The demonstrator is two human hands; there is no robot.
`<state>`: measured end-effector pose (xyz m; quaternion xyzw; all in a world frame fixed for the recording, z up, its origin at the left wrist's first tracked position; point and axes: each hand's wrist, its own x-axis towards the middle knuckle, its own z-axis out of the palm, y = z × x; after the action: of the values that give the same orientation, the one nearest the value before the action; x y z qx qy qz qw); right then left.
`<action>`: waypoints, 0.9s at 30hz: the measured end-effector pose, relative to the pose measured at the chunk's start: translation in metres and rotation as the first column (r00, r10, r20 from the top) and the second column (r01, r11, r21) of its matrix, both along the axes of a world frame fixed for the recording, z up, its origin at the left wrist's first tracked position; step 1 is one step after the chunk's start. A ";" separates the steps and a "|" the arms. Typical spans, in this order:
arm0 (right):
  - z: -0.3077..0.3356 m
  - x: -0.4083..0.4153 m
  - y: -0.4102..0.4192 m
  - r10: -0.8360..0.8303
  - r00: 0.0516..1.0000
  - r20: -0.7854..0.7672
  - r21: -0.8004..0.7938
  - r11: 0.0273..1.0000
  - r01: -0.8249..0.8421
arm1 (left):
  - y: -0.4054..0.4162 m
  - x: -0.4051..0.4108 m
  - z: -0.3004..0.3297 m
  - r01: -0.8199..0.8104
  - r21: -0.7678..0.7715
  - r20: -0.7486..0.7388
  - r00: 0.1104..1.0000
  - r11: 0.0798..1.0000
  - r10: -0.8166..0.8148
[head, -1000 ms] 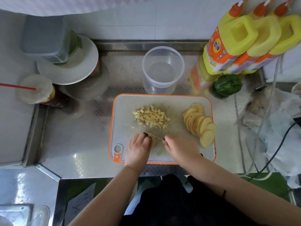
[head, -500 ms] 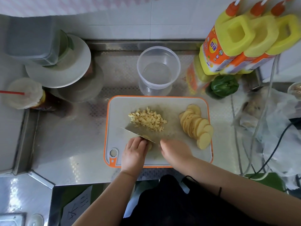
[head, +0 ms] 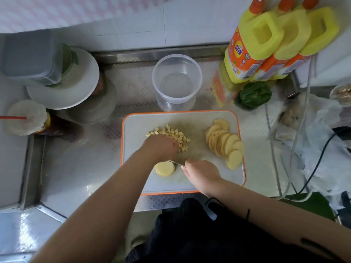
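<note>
A white cutting board with an orange rim [head: 133,118] lies on the steel counter. On it are a pile of diced potato [head: 179,134], a fanned row of potato slices [head: 226,143] at the right, and a thick potato round [head: 164,168] near the front. My left hand [head: 161,147] lies on the near side of the diced pile, its fingertips blurred and partly hidden. My right hand [head: 201,175] grips a knife [head: 176,163], whose blade points left between the round and my left hand.
A clear plastic tub [head: 176,80] stands just behind the board. Yellow bottles [head: 266,44] and a green pepper [head: 254,94] are at the back right, with cables and plastic bags [head: 322,141] to the right. Stacked plates [head: 64,88] and a lidded cup [head: 26,116] sit at the left.
My left hand left the potato round at the front of the board and moved up onto the diced pile. The round now lies uncovered. The knife stays low by my right hand.
</note>
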<state>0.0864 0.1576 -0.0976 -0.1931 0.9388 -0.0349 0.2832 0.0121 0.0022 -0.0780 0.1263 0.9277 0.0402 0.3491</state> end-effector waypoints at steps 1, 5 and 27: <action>0.001 -0.001 -0.001 -0.008 1.000 0.008 0.002 1.000 0.008 | 0.000 -0.003 -0.003 0.043 -0.019 0.066 0.997 0.999 -0.042; 0.004 -0.001 -0.003 -0.028 1.000 0.010 0.019 0.999 0.028 | 0.002 -0.006 -0.012 0.141 -0.067 0.113 0.985 0.988 -0.133; 0.012 0.009 0.000 -0.045 0.998 0.043 -0.045 0.998 0.047 | -0.041 0.138 -0.079 0.062 0.493 -0.671 0.663 0.868 0.333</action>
<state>0.0953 0.1580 -0.0855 -0.1770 0.9358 -0.0669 0.2975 0.1503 -0.0389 -0.1567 0.1411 0.9554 0.2388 -0.1017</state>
